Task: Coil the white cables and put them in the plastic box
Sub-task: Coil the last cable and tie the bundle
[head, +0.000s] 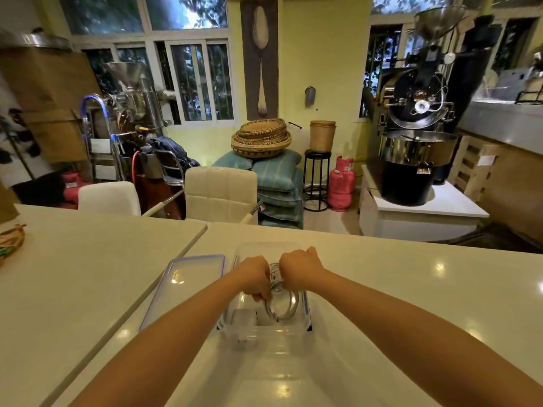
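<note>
A clear plastic box (266, 336) stands open on the white table in front of me. Over its middle, my left hand (255, 277) and my right hand (299, 270) are close together, both closed on a coiled white cable (282, 304). The coil's loops hang from my fingers down into the box. The top of the coil is hidden between my hands. I cannot tell whether the coil touches the box floor.
The box's clear lid with a purple rim (183, 289) lies flat to the left of the box. A seam between two tabletops (164, 277) runs diagonally on the left. A woven item (10, 240) lies at the far left edge. Two white chairs (220, 192) stand beyond the table.
</note>
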{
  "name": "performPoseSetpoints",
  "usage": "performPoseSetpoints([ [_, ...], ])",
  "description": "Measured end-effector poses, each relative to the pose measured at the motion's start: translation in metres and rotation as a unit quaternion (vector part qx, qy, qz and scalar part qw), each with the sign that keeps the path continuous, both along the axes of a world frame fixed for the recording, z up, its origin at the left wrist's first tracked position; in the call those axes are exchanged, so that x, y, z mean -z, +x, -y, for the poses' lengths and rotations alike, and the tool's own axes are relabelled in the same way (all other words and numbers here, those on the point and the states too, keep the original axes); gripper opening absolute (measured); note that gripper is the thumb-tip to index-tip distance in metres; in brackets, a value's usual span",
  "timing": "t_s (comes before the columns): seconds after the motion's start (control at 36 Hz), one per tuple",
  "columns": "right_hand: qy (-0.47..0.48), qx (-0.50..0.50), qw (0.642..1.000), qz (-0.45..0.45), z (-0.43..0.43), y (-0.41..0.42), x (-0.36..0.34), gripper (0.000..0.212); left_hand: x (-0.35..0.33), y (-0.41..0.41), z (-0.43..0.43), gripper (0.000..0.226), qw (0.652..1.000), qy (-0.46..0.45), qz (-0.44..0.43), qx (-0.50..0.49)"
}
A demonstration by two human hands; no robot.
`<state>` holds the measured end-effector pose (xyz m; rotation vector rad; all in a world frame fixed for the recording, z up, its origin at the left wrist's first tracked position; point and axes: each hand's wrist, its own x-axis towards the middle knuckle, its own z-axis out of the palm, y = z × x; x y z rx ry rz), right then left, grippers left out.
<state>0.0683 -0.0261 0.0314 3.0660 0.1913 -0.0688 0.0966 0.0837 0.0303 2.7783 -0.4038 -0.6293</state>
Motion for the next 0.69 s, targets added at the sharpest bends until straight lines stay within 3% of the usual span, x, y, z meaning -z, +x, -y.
performPoseSetpoints([
  [0.33, -0.137, -0.044, 0.985, -0.093, -0.012, -0.006, 0.014, 0.040, 0.019, -0.001, 0.011, 0.032, 0.992, 0.114, -0.041, 0.037],
  [0.42, -0.138, -0.048, 0.985, -0.089, -0.012, -0.007, 0.013, 0.039, 0.019, -0.002, 0.012, 0.016, 0.986, 0.150, -0.026, 0.063],
  [0.53, -0.128, -0.044, 0.988, -0.077, -0.012, -0.005, 0.016, 0.032, 0.020, -0.004, 0.010, 0.041, 0.980, 0.178, -0.010, 0.087],
  [0.61, -0.115, -0.042, 0.990, -0.068, -0.010, -0.004, 0.017, 0.032, 0.017, -0.006, 0.007, 0.043, 0.982, 0.158, 0.016, 0.103],
  [0.69, -0.080, -0.035, 0.995, -0.057, -0.006, -0.002, 0.011, 0.036, 0.007, -0.005, -0.001, 0.037, 0.994, 0.074, 0.025, 0.081],
])
